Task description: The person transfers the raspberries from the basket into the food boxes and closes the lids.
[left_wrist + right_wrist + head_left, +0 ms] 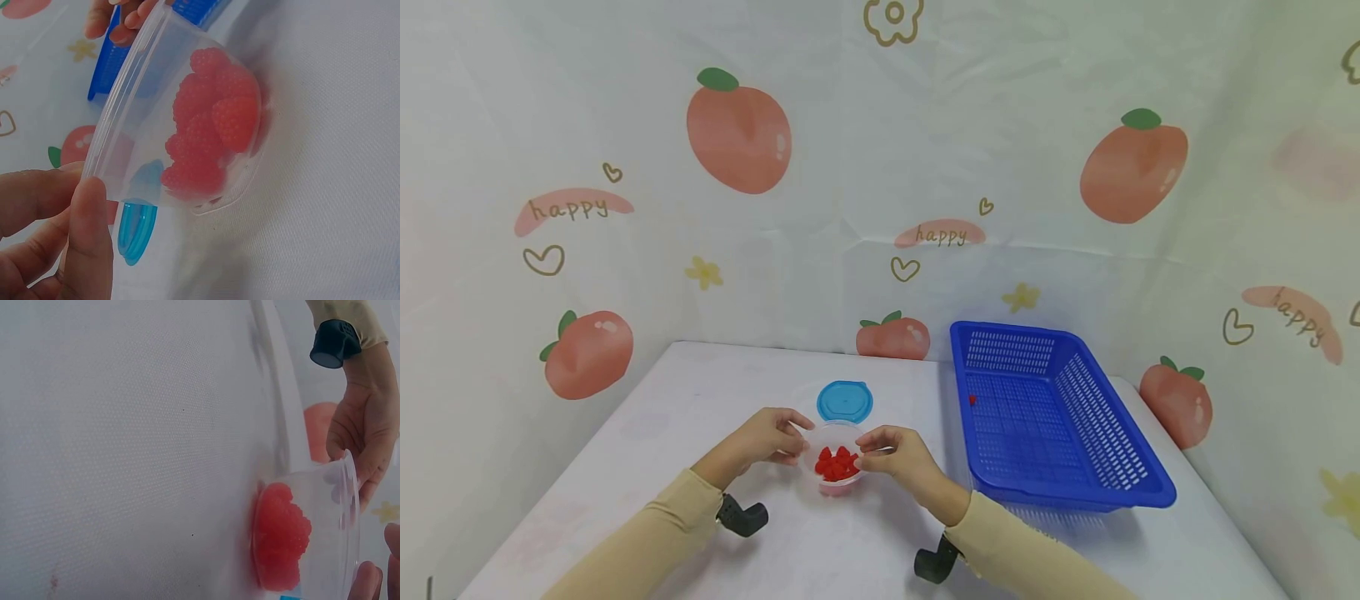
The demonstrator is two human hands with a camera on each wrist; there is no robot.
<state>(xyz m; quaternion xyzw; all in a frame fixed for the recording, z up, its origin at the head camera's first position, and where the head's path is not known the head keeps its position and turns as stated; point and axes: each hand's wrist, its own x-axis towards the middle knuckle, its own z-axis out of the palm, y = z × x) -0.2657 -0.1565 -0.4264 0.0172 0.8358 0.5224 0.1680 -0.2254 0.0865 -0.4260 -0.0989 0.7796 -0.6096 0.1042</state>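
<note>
A clear round plastic tub (833,488) stands on the white tabletop, holding several red raspberries (837,467). My left hand (772,437) pinches the tub's rim on the left; in the left wrist view its thumb and finger meet at that edge. Over the opposite side hovers my right hand (898,457), fingers loosely bent and nothing visible between them. Its fingertips (365,581) are close beside the rim in the right wrist view; whether they touch is unclear. Just behind the tub lies a blue round lid (845,401).
To the right stands a large blue plastic basket (1127,500) with slotted walls. One small red piece (972,400) is in it, by the left wall. A white cloth backdrop (820,167) printed with fruit hangs behind the table.
</note>
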